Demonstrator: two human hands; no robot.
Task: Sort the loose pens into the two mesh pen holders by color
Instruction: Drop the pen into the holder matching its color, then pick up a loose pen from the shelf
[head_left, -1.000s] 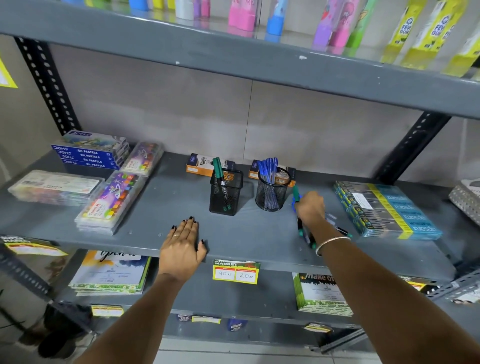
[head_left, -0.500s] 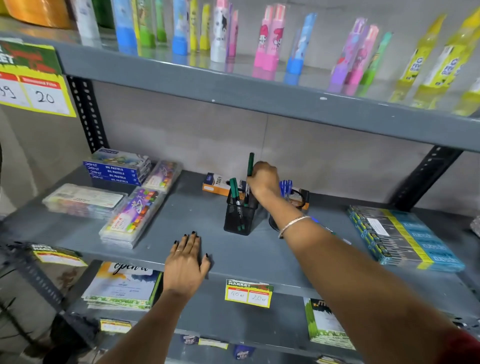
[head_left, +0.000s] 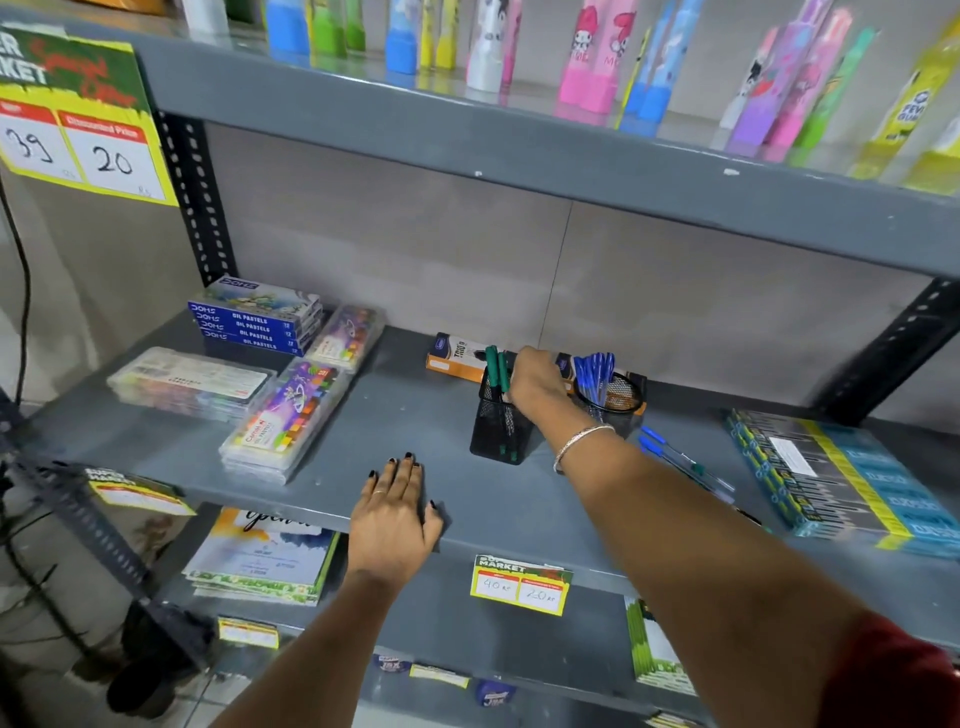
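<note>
Grey metal shelf (head_left: 405, 415), stationery shop. Right hand (head_left: 535, 382) now low over square mesh holder (head_left: 501, 421), green pen lifted half second earlier gone down among green pens (head_left: 496, 369); fingers curled at rim, grip hidden, cannot tell. Round mesh holder (head_left: 610, 400) just right of square one holds blue pens (head_left: 595, 371). Loose blue pens (head_left: 675, 457) right of it, unsorted. Left hand (head_left: 395, 514) flat, empty, in front.

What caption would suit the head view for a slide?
Right hand at the square black mesh holder of green pens; left hand flat on the grey metal shelf.
</note>
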